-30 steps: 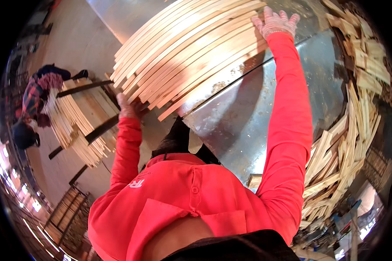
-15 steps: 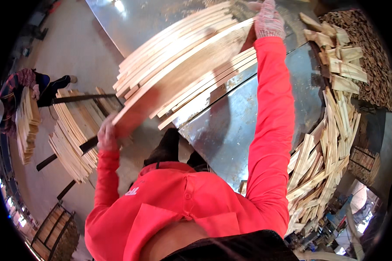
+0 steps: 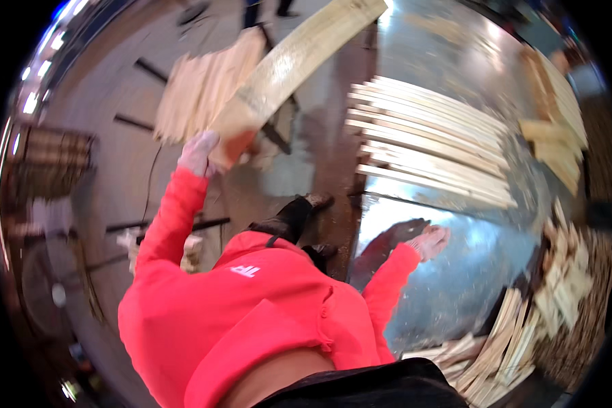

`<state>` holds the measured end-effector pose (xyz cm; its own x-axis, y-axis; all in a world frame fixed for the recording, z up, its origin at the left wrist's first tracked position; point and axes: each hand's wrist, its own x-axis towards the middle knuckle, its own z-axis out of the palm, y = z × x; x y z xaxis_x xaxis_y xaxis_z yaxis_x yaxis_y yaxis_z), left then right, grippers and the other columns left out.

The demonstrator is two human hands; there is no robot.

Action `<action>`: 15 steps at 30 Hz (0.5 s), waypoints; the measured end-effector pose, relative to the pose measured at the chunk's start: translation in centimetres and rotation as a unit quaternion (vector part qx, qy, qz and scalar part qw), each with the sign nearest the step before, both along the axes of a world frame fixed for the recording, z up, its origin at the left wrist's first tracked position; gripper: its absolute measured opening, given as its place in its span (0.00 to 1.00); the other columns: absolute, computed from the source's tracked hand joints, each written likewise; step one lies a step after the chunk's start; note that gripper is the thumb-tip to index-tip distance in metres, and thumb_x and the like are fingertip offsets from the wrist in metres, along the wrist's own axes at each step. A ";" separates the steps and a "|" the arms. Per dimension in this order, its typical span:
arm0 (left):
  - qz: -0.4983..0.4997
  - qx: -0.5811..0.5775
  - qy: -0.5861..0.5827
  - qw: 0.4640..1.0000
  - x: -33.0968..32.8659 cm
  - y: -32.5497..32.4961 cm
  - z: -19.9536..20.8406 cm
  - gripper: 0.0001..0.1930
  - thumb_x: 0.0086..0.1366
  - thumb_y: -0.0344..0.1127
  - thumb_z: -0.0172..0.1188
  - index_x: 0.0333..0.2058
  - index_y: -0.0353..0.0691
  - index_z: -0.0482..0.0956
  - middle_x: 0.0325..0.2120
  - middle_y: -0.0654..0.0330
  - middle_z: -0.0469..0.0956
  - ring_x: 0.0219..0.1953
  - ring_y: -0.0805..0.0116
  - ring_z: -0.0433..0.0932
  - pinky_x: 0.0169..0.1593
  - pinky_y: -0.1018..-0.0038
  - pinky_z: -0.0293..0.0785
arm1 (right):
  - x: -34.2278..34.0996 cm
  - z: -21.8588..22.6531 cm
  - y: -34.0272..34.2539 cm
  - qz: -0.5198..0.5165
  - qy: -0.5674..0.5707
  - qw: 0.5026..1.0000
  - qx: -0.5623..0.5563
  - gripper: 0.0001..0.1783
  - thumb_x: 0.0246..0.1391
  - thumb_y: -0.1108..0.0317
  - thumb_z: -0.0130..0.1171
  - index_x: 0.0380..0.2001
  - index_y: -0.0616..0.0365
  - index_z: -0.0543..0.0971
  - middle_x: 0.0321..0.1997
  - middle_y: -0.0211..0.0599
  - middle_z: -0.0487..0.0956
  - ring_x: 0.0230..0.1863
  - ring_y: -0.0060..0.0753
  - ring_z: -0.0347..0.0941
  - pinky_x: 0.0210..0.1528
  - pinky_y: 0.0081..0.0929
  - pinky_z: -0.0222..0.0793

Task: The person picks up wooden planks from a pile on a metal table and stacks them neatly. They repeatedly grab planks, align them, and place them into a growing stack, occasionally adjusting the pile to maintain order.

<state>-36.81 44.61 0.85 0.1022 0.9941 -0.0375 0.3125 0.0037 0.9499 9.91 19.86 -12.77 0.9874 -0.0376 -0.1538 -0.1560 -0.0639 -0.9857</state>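
My left hand grips the near end of a long wooden plank, which slants away to the upper right, raised off the table. A reddish patch marks the plank's end beside my fingers. My right hand, in a light glove, hovers above the metal tabletop; its fingers are loosely apart, somewhat blurred, with nothing visible in them. Beyond that hand, a row of narrow boards lies side by side across the tabletop.
To the left, a stack of planks rests on dark metal bars. Scrap wood strips are heaped at the lower right, and more boards lie along the table's far right. A person's legs show at the top.
My view has turned left. My right hand has let go of the plank's far end and come back over the table. My left hand has swung the plank off the boards to the left.
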 end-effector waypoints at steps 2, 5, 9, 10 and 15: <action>0.123 -0.054 -0.153 0.979 -4.5 2.0 -0.9 0.16 0.62 0.45 0.59 0.41 0.37 0.78 0.29 0.58 0.80 0.25 0.68 0.78 0.24 0.73 0.74 | -6.5 0.5 1.4 0.096 -0.075 0.987 0.102 0.22 0.62 0.59 0.49 0.50 0.68 0.73 0.34 0.36 0.75 0.35 0.29 0.71 0.42 0.25 0.70; 0.241 -0.033 -0.130 0.961 -9.3 4.4 -2.7 0.19 0.60 0.44 0.63 0.43 0.36 0.79 0.31 0.61 0.80 0.27 0.71 0.77 0.28 0.75 0.73 | -11.1 1.8 2.9 0.234 -0.081 0.966 0.078 0.19 0.63 0.64 0.50 0.51 0.67 0.73 0.34 0.36 0.75 0.37 0.26 0.70 0.43 0.22 0.69; 0.332 -0.051 -0.043 0.941 -16.4 10.7 -8.7 0.22 0.57 0.44 0.68 0.45 0.34 0.79 0.34 0.64 0.81 0.35 0.75 0.76 0.43 0.78 0.73 | -11.9 3.2 5.9 0.244 -0.081 0.966 0.020 0.18 0.64 0.66 0.48 0.52 0.65 0.73 0.37 0.35 0.76 0.38 0.24 0.70 0.43 0.22 0.69; 0.345 -0.042 -0.038 0.937 -18.8 12.3 -11.8 0.23 0.56 0.45 0.69 0.46 0.35 0.79 0.34 0.64 0.81 0.34 0.75 0.76 0.42 0.79 0.73 | -12.0 3.2 6.5 0.241 -0.066 0.968 0.009 0.18 0.65 0.66 0.47 0.52 0.65 0.73 0.38 0.34 0.76 0.38 0.23 0.70 0.43 0.22 0.69; 0.336 -0.138 -0.018 0.931 -21.8 18.7 -23.5 0.28 0.53 0.43 0.73 0.51 0.40 0.76 0.34 0.64 0.80 0.30 0.77 0.76 0.36 0.80 0.74 | -13.2 -0.7 5.5 0.299 -0.011 0.950 -0.093 0.19 0.65 0.65 0.48 0.54 0.65 0.71 0.42 0.36 0.77 0.39 0.24 0.71 0.45 0.21 0.69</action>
